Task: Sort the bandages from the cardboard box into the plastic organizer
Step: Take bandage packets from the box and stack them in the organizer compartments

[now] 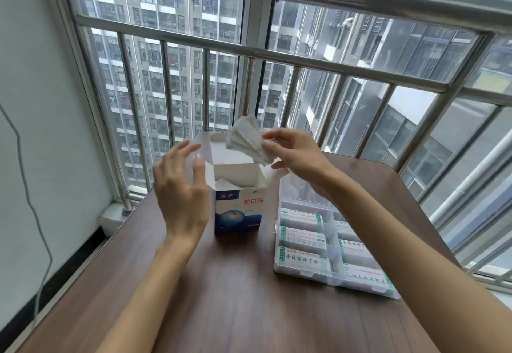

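Observation:
A blue and white cardboard box (238, 208) stands upright on the brown table, its top flaps open, with more white bandages showing inside. Above the box my right hand (293, 153) pinches a fanned bunch of white wrapped bandages (246, 141). My left hand (180, 183) hovers just left of the box with fingers spread, holding nothing. To the right of the box lies the clear plastic organizer (331, 225), lid open, its compartments filled with green and white bandage packs (302, 235).
The brown table (221, 297) ends near a metal window railing (249, 53) just behind the box. A white wall with a grey cable (27, 186) is on the left. The organizer's raised clear lid (299, 189) stands behind its compartments.

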Motion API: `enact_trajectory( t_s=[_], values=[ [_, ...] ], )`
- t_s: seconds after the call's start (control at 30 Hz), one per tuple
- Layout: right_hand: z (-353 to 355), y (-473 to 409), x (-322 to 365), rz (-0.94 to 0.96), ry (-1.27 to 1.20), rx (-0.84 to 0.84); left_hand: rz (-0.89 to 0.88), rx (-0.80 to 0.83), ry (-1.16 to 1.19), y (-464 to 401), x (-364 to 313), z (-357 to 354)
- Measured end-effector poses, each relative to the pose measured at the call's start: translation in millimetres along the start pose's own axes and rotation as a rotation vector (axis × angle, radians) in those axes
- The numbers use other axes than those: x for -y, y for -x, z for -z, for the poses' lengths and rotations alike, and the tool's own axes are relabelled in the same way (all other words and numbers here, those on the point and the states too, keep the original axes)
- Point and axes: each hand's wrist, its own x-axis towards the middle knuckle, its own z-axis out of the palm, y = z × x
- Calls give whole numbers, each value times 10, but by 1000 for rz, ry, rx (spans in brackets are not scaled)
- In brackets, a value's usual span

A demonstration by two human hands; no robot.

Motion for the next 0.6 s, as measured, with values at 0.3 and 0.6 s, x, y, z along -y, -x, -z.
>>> enact_trajectory(
  t_s=[0.3, 0.6],
  values=[
    [385, 705, -179, -30, -300, -267, -260, 149, 37, 411, -597, 26],
    [498, 1260, -774, 334, 393, -749, 403, 1169, 329, 763, -1007, -503]
  ],
)
